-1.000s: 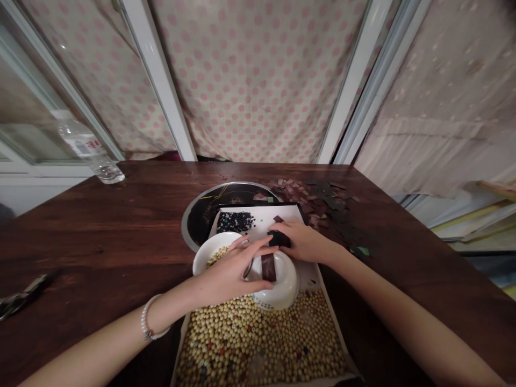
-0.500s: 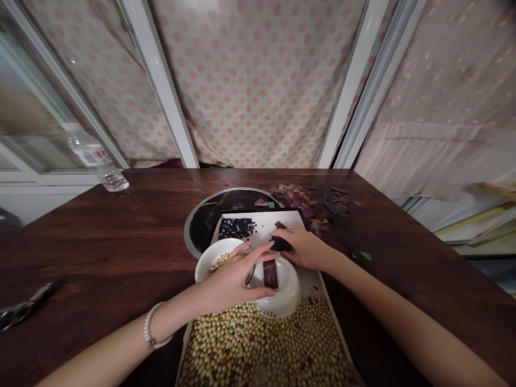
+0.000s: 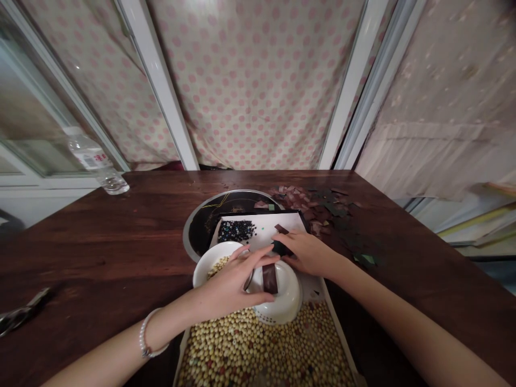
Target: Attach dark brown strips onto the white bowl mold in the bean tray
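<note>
An upside-down white bowl rests in a tray over many cream beads. On the bowl's base lies a brown rectangular piece. My left hand reaches over it, thumb and fingers apart, and something dark and round shows under its palm. Left of it, partly hidden by that hand, a white bowl contains cream beads. My right hand is beyond the overturned bowl, its fingers at a dark green piece; whether they grip it is unclear. A brown strip lies just past those fingers.
Black and blue beads lie in the tray's far left corner. A round dark disc is under the tray. Brown and green scraps spread to the right. A bottle stands back left; a metal object lies left.
My right hand's fingers have shifted slightly over the dark green piece. My left hand has hardly moved, and the whole view has tilted a little.
</note>
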Motion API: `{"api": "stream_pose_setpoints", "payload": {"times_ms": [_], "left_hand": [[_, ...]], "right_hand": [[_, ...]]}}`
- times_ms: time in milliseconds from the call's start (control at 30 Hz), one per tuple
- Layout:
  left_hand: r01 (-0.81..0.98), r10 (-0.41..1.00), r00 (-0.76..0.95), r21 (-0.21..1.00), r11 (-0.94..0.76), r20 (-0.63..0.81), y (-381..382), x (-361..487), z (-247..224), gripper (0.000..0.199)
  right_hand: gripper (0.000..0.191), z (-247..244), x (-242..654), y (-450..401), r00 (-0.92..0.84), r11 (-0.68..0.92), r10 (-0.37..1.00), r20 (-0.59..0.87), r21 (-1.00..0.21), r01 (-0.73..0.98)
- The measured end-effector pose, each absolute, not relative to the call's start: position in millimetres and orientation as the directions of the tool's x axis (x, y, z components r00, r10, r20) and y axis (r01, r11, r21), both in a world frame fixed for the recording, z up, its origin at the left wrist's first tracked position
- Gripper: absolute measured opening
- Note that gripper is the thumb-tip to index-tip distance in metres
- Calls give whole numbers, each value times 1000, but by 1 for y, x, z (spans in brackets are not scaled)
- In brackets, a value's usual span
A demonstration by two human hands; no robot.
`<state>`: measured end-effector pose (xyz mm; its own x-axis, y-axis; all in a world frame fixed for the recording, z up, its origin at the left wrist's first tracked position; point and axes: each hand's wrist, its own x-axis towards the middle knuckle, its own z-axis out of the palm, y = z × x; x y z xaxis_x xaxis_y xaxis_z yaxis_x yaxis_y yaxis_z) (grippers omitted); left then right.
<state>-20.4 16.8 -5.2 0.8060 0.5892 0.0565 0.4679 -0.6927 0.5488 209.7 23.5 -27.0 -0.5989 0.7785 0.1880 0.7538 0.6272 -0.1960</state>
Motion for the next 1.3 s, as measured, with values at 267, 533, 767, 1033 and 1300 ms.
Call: {"api": "stream_pose_setpoints", "payload": {"times_ms": [267, 533, 767, 1033, 1300], "left_hand": [[481, 602, 798, 573, -664, 27, 18, -20, -8, 78], [465, 593, 803, 564, -682, 55, 17, -20, -6, 75], [460, 589, 805, 554, -694, 70, 17, -19, -4, 75], [487, 594, 804, 554, -676, 19, 19, -21, -8, 73], [476, 585, 811, 551, -685, 27, 18, -20, -7, 73]], "right_hand": [[29, -29, 206, 25, -516, 558, 827, 223, -209, 803], [34, -38, 210, 31, -325, 422, 902, 284, -429, 799], [30, -46, 211, 36, -228, 443, 882, 413, -560, 700], [25, -32, 217, 41, -151, 394, 908, 392, -670, 629], [30, -26, 232, 41, -335, 386, 918, 214, -676, 628]]}}
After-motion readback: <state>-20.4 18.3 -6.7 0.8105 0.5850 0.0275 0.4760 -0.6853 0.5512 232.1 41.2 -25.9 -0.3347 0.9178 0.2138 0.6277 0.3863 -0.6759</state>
